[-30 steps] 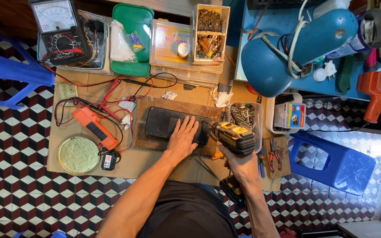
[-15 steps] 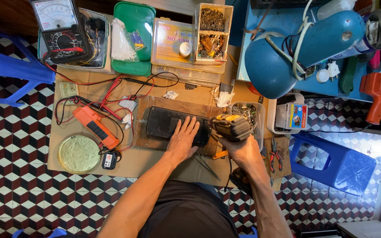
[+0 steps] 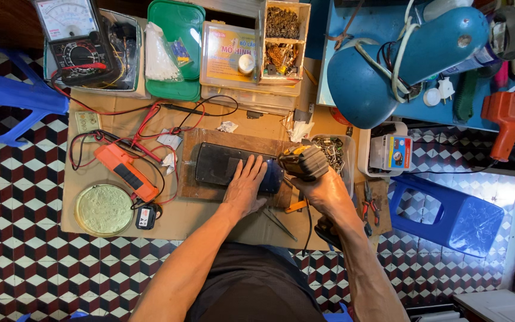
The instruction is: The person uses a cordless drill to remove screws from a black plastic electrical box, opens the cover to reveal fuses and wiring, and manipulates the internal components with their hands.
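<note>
The left hand [image 3: 247,186] is lying flat, fingers spread and released, on a dark, smooth rectangular device [image 3: 225,164] that is sitting on a worn wooden board [image 3: 239,142] over brown cardboard [image 3: 210,217]; the right hand [image 3: 323,189] is clenching a black and yellow cordless drill [image 3: 303,162], its nose touching the device's right end just beside the left fingertips; a green plastic tray [image 3: 181,24] holding a clear crinkled bag is standing at the top, next to a flat yellow-labelled box [image 3: 227,53] and a compartment box of rusty screws [image 3: 284,39]; an orange tester [image 3: 127,173] with red and black leads is lying left of the board, a round pale-green disc [image 3: 104,209] below it
</note>
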